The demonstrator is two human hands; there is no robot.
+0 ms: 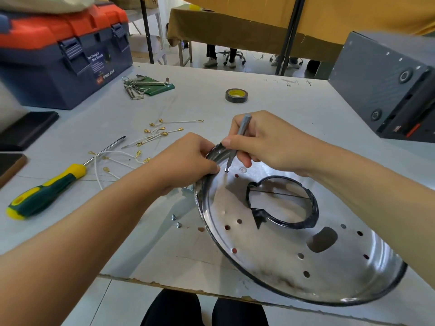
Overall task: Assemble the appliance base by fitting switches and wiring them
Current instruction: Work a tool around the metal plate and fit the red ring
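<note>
A round metal base [277, 250] is seen lying on the worktop [270, 95] at its near edge, towards the near right corner, with part of its rim overhanging that edge. The base is pierced by several small holes, an oblong slot and a large round opening lined with black tape.

The far rim of the base is gripped by the left hand [188, 158], its fingers curled over the edge. A thin grey screwdriver [237, 140] is pinched between the thumb and fingers of the right hand [266, 142], and its tip is set on a small screw [226, 170] in the base, just beside the left fingertips.

Two loose screws [176, 221] are seen on the worktop just left of the base. Further left, a larger screwdriver with a green and yellow handle [44, 191] is laid beside a scatter of white wires with brass terminals [150, 137].

A roll of black tape [236, 95] with a yellow core is placed near the middle of the worktop, and a bunch of hex keys [141, 85] on a green holder lies towards the far edge. At the far left corner a blue toolbox with an orange lid [61, 52] is stood; on its label the words "WING BOX" can be read, the smaller print being too blurred. A grey metal box [381, 81] is set at the right edge.
</note>
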